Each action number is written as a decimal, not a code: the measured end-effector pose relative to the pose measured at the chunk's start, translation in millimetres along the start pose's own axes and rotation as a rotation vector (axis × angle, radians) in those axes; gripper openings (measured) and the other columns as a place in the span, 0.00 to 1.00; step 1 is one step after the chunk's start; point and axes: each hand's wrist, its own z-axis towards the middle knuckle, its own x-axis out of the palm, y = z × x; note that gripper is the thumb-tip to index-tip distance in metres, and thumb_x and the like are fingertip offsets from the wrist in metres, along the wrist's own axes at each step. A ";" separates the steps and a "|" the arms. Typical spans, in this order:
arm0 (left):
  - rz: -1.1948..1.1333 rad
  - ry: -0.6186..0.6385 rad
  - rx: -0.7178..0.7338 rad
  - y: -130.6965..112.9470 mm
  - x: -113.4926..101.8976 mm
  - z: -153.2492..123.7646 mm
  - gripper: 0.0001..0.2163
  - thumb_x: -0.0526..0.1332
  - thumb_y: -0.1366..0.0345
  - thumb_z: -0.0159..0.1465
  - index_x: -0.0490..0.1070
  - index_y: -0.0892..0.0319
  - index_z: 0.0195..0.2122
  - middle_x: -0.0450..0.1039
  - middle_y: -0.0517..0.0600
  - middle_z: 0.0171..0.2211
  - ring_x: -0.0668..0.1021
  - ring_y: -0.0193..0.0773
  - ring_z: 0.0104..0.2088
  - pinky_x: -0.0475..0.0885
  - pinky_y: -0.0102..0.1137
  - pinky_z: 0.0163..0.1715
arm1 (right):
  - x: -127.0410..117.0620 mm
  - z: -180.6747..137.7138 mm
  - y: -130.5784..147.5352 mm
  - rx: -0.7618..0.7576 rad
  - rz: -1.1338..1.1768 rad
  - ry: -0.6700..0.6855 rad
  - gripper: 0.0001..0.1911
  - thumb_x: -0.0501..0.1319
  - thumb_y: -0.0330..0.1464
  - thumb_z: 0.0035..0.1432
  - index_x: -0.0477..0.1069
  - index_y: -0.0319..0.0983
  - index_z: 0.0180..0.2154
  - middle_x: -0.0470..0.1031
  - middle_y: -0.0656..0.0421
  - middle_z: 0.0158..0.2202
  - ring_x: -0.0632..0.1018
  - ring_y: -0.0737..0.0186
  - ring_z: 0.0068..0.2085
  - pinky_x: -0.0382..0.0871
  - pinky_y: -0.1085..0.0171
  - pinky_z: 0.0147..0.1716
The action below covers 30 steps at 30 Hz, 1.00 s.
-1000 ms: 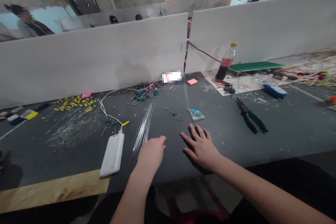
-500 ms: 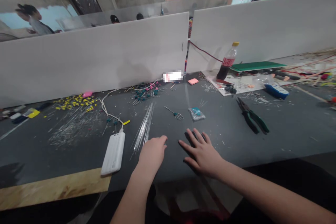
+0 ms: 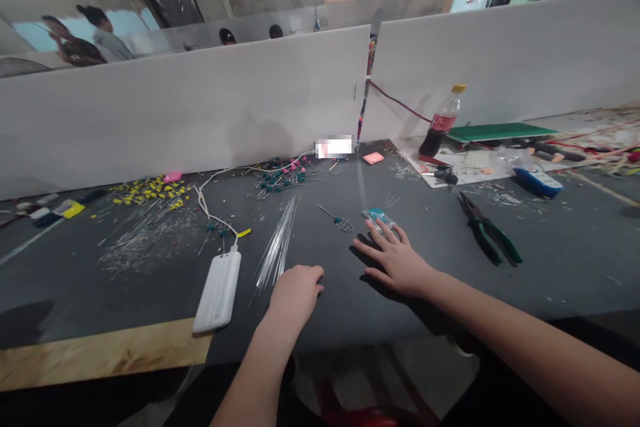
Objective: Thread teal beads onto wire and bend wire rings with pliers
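Observation:
My right hand (image 3: 400, 261) is spread out, palm down, with its fingertips over the near edge of a small clear plastic packet with blue contents (image 3: 379, 214). Whether they touch it I cannot tell. My left hand (image 3: 297, 290) is curled low over the table, its back towards me. Its fingers are tucked under, and anything in them is hidden. Just beyond it lies a bundle of thin silvery wires (image 3: 279, 237). Between the hands and farther off is a small bent-wire piece with a looped head and teal binding (image 3: 343, 224).
Pliers with green handles (image 3: 487, 233) lie at right. A cola bottle (image 3: 442, 121) and a blue-and-white object (image 3: 537, 182) stand behind. At left are a white power bank (image 3: 217, 293) with a cable, yellow pieces (image 3: 150, 192) and scattered wires. White panels (image 3: 200, 107) border the table's back.
My right hand has moved forward, up to the plastic packet, and now covers its near edge. My left hand stays curled in nearly the same place. The view has shifted slightly.

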 end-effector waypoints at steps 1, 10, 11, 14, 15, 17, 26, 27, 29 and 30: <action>0.003 0.009 0.007 -1.1 -0.5 0.8 0.06 0.62 0.65 0.61 0.75 0.53 0.39 0.79 0.50 0.37 0.79 0.45 0.40 0.68 0.32 0.36 | -0.4 1.8 -2.8 -0.018 0.003 -0.006 0.29 0.50 0.47 0.65 0.54 0.48 0.64 0.40 0.44 0.69 0.42 0.37 0.68 0.40 0.38 0.59; 0.050 -0.010 0.016 -6.4 6.2 8.3 0.09 0.56 0.61 0.66 0.75 0.56 0.34 0.79 0.52 0.34 0.80 0.45 0.38 0.68 0.32 0.34 | 10.9 6.5 -12.7 -0.091 0.044 -0.052 0.30 0.49 0.49 0.64 0.54 0.48 0.65 0.41 0.44 0.69 0.45 0.35 0.67 0.42 0.35 0.58; 0.053 -0.025 0.010 -6.4 7.9 9.4 0.09 0.55 0.63 0.66 0.74 0.56 0.36 0.78 0.52 0.34 0.80 0.45 0.37 0.68 0.32 0.33 | 10.9 6.1 -12.5 -0.093 0.046 -0.053 0.30 0.49 0.49 0.64 0.54 0.49 0.64 0.41 0.45 0.69 0.46 0.35 0.67 0.43 0.35 0.58; 0.057 -0.070 0.003 -6.9 12.2 12.5 0.08 0.53 0.70 0.65 0.72 0.56 0.38 0.78 0.51 0.34 0.80 0.43 0.35 0.67 0.30 0.31 | 9.8 5.1 -12.1 -0.109 0.054 -0.046 0.29 0.49 0.49 0.64 0.54 0.50 0.64 0.40 0.46 0.70 0.46 0.34 0.67 0.43 0.34 0.57; 0.058 -0.082 0.004 -7.2 13.3 13.3 0.09 0.53 0.72 0.65 0.72 0.56 0.39 0.78 0.51 0.34 0.80 0.43 0.34 0.66 0.30 0.30 | 9.4 4.9 -12.1 -0.113 0.057 -0.043 0.29 0.49 0.50 0.64 0.54 0.51 0.64 0.40 0.46 0.69 0.46 0.34 0.67 0.43 0.34 0.57; 0.056 -0.105 0.008 -8.0 15.2 14.3 0.10 0.53 0.75 0.64 0.72 0.56 0.40 0.78 0.50 0.33 0.80 0.42 0.34 0.66 0.30 0.30 | 8.7 4.8 -11.9 -0.121 0.064 -0.036 0.30 0.49 0.50 0.64 0.53 0.51 0.64 0.40 0.46 0.69 0.46 0.34 0.67 0.42 0.34 0.57; 0.033 -0.261 0.014 -11.3 26.0 22.9 0.07 0.57 0.71 0.64 0.74 0.57 0.38 0.78 0.49 0.37 0.78 0.43 0.39 0.69 0.33 0.34 | 6.6 4.8 -10.8 -0.154 0.076 -0.027 0.29 0.49 0.49 0.65 0.54 0.51 0.64 0.40 0.46 0.70 0.47 0.33 0.67 0.43 0.34 0.57; 0.032 -0.275 0.024 -10.8 28.0 24.4 0.08 0.56 0.71 0.65 0.75 0.57 0.38 0.78 0.49 0.38 0.78 0.43 0.40 0.69 0.34 0.36 | 6.5 4.8 -10.6 -0.154 0.075 -0.025 0.29 0.50 0.49 0.64 0.55 0.50 0.64 0.40 0.46 0.70 0.47 0.33 0.67 0.43 0.34 0.57; 0.034 -0.298 0.050 -9.5 31.7 27.2 0.10 0.55 0.72 0.66 0.76 0.57 0.39 0.78 0.49 0.42 0.77 0.43 0.42 0.70 0.35 0.38 | 6.3 5.0 -10.1 -0.151 0.072 -0.021 0.29 0.51 0.49 0.64 0.56 0.49 0.64 0.40 0.46 0.70 0.47 0.33 0.67 0.42 0.34 0.58; 0.037 -0.311 0.061 -8.8 33.2 28.3 0.11 0.54 0.73 0.66 0.76 0.57 0.40 0.78 0.50 0.44 0.77 0.44 0.42 0.70 0.36 0.40 | 6.3 5.1 -10.0 -0.150 0.070 -0.019 0.29 0.51 0.48 0.64 0.56 0.49 0.64 0.40 0.46 0.70 0.47 0.33 0.67 0.42 0.34 0.58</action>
